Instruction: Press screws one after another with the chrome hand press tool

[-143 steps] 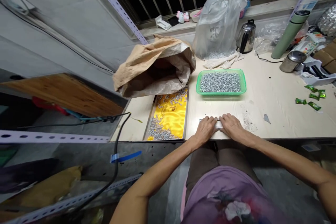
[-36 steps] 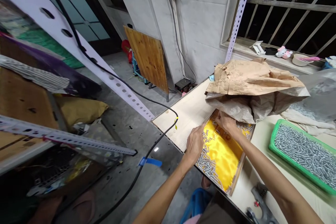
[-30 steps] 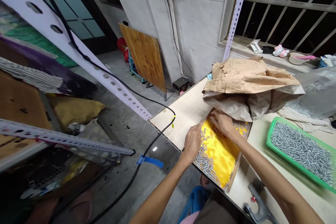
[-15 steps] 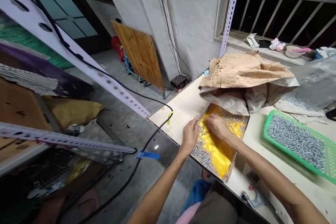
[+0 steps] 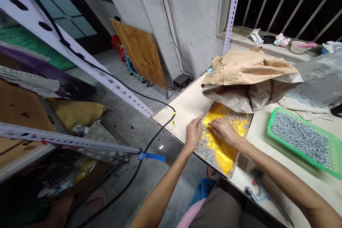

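Note:
A shallow yellow-bottomed tray (image 5: 223, 153) lies on the table, with loose silver screws (image 5: 206, 152) heaped at its near left and more at the far end. At its left rim is my left hand (image 5: 193, 134), fingers curled closed; what they hold, if anything, is hidden. My right hand (image 5: 226, 131) is over the middle of the tray, its fingers drawn together with the tips low by the screws. Whether a screw is between them is too small to tell. Right of the tray stands a green plastic basket (image 5: 296, 157) full of similar screws.
A crumpled brown paper bag (image 5: 248, 66) covers the tray's far end. A metal clamp-like tool (image 5: 260, 194) lies at the table's near edge. A black cable (image 5: 139, 167) hangs past the table's left corner. A clear plastic bag (image 5: 317, 78) sits at the back right.
My right hand's fingers, blurred before, now show clearly, a little lower over the screws. My left hand stays at the tray's rim. The whole view has shifted slightly.

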`<move>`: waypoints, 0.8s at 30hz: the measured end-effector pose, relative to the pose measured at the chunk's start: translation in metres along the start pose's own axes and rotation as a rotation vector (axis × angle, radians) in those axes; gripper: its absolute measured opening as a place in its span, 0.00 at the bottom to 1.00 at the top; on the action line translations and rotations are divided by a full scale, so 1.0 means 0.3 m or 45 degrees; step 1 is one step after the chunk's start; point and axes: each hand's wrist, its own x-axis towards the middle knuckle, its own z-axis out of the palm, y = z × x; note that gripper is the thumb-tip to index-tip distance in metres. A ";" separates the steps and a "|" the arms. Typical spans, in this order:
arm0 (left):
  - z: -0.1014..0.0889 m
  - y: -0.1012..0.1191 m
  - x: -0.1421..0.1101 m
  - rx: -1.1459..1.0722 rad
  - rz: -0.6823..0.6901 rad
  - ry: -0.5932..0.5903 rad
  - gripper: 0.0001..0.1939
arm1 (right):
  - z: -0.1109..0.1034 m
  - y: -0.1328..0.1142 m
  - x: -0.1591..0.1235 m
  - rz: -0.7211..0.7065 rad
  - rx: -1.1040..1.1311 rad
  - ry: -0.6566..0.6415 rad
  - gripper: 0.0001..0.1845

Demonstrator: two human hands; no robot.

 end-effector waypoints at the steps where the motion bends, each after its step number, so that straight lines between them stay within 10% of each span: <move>1: -0.004 -0.002 0.005 -0.016 -0.020 -0.015 0.18 | 0.018 -0.011 0.003 -0.051 0.049 -0.023 0.15; 8: -0.055 -0.037 0.002 -0.171 -0.087 -0.143 0.17 | 0.042 -0.007 0.023 -0.020 0.158 -0.100 0.14; 15: -0.087 -0.018 -0.080 0.124 0.226 -0.005 0.18 | 0.043 -0.033 0.039 -0.205 0.126 -0.082 0.21; 24: -0.133 -0.013 -0.124 0.384 0.513 -0.071 0.14 | 0.065 -0.016 -0.229 -0.281 0.171 -0.098 0.18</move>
